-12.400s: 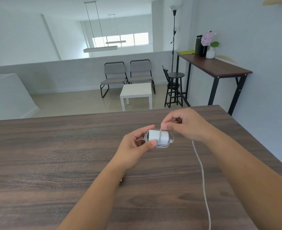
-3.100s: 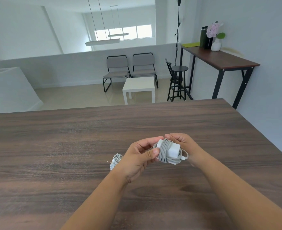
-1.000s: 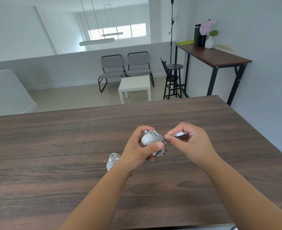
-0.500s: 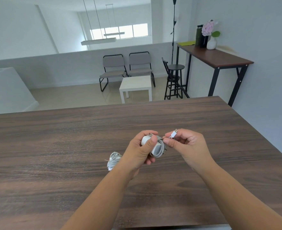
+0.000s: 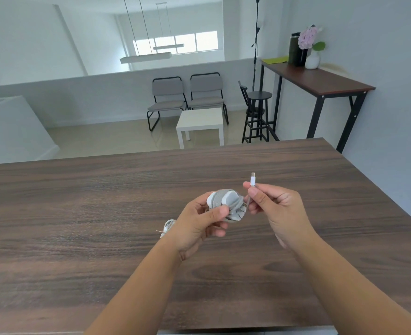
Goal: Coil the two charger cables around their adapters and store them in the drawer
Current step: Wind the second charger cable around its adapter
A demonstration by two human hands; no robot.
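Head view: second charger (image 5: 167, 227) half-hidden

A dark wood-grain table (image 5: 79, 226) fills the foreground. Beyond it, a pale floor (image 5: 108, 136) holds 2 grey chairs (image 5: 187, 97), a white side table (image 5: 199, 124) and a black stool (image 5: 257, 112). A tall console table (image 5: 320, 81) stands against the right wall, bearing a vase of flowers (image 5: 312, 48). Daylight enters through far windows (image 5: 175, 43).

White adapter (image 5: 226, 204) wrapped in grey cable, plug end (image 5: 252, 179) sticking up free.
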